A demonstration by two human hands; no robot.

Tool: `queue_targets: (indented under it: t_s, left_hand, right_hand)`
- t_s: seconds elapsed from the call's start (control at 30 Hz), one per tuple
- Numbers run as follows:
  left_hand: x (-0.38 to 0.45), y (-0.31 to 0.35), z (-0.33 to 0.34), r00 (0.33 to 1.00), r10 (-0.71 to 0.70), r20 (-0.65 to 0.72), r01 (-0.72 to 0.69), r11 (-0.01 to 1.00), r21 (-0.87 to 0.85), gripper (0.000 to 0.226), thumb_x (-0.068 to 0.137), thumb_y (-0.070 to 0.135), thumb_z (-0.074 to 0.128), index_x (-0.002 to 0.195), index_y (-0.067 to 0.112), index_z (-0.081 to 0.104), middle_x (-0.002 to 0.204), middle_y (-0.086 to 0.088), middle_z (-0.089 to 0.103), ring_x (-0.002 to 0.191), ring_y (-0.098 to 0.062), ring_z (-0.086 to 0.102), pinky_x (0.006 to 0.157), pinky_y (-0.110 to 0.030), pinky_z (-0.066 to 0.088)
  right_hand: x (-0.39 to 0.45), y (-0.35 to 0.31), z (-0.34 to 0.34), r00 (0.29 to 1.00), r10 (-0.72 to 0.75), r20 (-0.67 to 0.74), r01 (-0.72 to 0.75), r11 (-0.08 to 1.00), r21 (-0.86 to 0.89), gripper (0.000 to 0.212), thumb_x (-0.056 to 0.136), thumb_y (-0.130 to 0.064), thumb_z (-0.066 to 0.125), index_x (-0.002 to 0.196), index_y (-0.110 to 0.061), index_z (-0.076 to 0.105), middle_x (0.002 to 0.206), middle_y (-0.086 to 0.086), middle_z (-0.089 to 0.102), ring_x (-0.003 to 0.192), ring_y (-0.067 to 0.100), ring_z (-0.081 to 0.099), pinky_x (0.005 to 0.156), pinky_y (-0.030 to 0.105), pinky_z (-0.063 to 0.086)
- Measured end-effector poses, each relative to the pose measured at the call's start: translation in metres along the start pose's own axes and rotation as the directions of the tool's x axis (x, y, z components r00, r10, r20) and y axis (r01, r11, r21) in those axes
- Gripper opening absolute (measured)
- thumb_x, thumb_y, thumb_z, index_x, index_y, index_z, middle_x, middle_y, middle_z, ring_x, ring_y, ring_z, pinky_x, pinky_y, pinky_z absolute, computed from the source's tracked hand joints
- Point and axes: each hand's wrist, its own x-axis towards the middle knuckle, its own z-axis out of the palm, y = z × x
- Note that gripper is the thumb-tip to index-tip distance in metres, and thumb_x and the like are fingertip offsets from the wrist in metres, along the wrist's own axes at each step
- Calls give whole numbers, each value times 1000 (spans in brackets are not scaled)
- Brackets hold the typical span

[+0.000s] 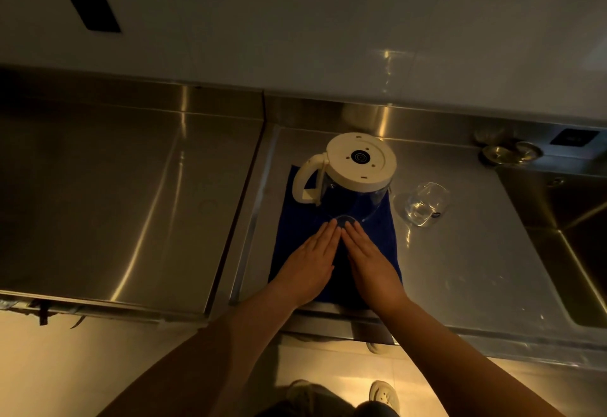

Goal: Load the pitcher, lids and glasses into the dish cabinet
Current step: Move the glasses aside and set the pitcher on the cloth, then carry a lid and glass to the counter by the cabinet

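Upside down on a dark blue cloth (pixel 377 235) on the steel worktop (pixel 460 268): a clear-bodied pitcher with cream plastic base and handle (pixel 356 173), probably light, rigid, slippery-walled, best taken by the loop handle; left hand (pixel 310 260) and right hand (pixel 369 259) flat, fingers straight, gripping nothing.

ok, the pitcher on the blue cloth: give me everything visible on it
The pitcher stands upside down on the blue cloth, its round cream base up with a dark circular centre and small holes. The body looks like clear glass or plastic. A cream loop handle points left. Neither hand touches it; both lie flat on the cloth just in front. A clear glass sits to its right, apart.
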Motion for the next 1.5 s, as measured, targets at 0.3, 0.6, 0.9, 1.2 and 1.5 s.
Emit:
queue_targets:
  t_s: [0.3,0.6,0.9,1.2,1.5]
  left_hand:
    - [8,-3,-1,999,36,10,-37,996,75,66,100,30,32,145,5,-9,156,-12,-9,144,-22,-9,111,-30,-14]
    - [34,13,-8,998,60,35,-63,994,94,63,101,38,24,147,7,-5,157,-10,-7,143,-20,-14,109,-31,-20]
    - [117,58,-12,987,153,45,-157,980,118,64,101,41,22,148,7,-5,158,-10,-9,144,-20,-13,117,-35,-8]
    - [209,97,-4,998,56,11,-57,997,55,60,101,37,24,148,12,-6,158,-7,-6,143,-17,-10,113,-31,-10]
    - [245,98,31,990,-94,104,82,990,114,60,101,31,31,148,5,6,157,-14,8,145,-25,4,116,-34,1]
  right_hand:
    - [1,5,-1,1000,-19,13,19,1000,-11,60,92,-5,51,145,-13,23,154,5,18,143,17,11,115,33,19]
    - [-6,31,-20,1000,-24,-13,23,998,-63,59,87,-10,61,141,-12,37,149,5,33,139,18,23,109,37,31]
    - [-4,107,-59,987,120,-108,-126,991,-44,61,84,-7,62,140,-9,39,147,10,36,136,17,26,109,32,23]
    - [28,209,-91,978,203,-47,-204,979,-25,55,92,-30,53,141,-13,36,148,10,35,138,17,24,110,27,14]
    - [62,240,-84,993,-53,110,33,983,179,62,92,-37,51,144,-11,30,148,11,35,137,23,30,114,31,20]
